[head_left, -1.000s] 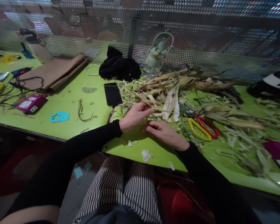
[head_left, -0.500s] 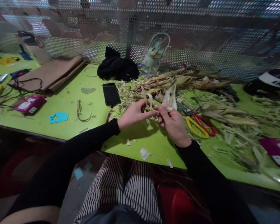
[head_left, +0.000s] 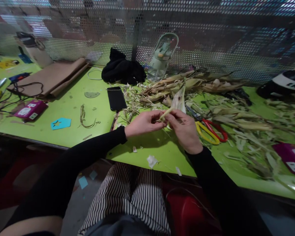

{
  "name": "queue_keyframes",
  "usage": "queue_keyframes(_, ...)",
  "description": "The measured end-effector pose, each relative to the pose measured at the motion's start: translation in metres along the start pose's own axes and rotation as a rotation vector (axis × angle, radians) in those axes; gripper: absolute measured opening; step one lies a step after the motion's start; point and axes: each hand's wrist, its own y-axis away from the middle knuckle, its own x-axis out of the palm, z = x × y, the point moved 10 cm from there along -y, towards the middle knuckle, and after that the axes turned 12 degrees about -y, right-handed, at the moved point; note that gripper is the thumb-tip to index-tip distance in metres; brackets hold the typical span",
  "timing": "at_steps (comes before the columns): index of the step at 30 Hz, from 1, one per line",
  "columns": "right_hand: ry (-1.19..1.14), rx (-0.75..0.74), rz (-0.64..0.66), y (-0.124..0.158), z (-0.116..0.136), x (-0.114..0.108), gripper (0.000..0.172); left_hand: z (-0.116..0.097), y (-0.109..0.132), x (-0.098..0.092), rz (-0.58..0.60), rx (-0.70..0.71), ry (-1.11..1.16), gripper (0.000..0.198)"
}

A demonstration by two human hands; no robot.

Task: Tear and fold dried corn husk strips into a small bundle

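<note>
Between my hands is a pale strip of corn husk [head_left: 167, 112]. My left hand [head_left: 145, 124] pinches it at the lower end, thumb against the fingers. My right hand [head_left: 186, 131] is closed on the same strip from the other side, its fingertips almost meeting the left ones. Just behind the right hand a broad whitish husk piece [head_left: 179, 99] points upward; whether it joins the held strip I cannot tell. Scissors with red and yellow handles [head_left: 208, 131] lie right beside my right wrist, their blades partly under husk.
A heap of dry husks [head_left: 199, 83] spreads behind and right of my hands. Left of it lie a black phone [head_left: 116, 98], black cloth [head_left: 123, 67] and a blue paper cutout [head_left: 61, 123]. A clear bottle [head_left: 159, 62] stands before the perforated metal screen [head_left: 88, 29].
The fingers of both hands have shifted along the husk and drawn closer. The loop of husk that stood above my left fingers now shows as a slanting strip between the hands.
</note>
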Motion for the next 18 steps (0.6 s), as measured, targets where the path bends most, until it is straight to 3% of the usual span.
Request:
queue_keyframes(6,0.022,-0.108,-0.140,-0.002,0.004,-0.020,0.028,-0.007,0.003,0.004,0.013,0.019,0.027,0.022)
queue_keyframes(12,-0.032,0.015,0.042,-0.002,-0.002,-0.003,0.033,-0.001,0.003,0.011,0.055,-0.036,-0.069,0.016)
queue_keyframes(18,-0.095,0.002,-0.020,0.000,0.005,-0.005,0.024,-0.005,0.002,0.008,0.062,-0.036,-0.035,0.024)
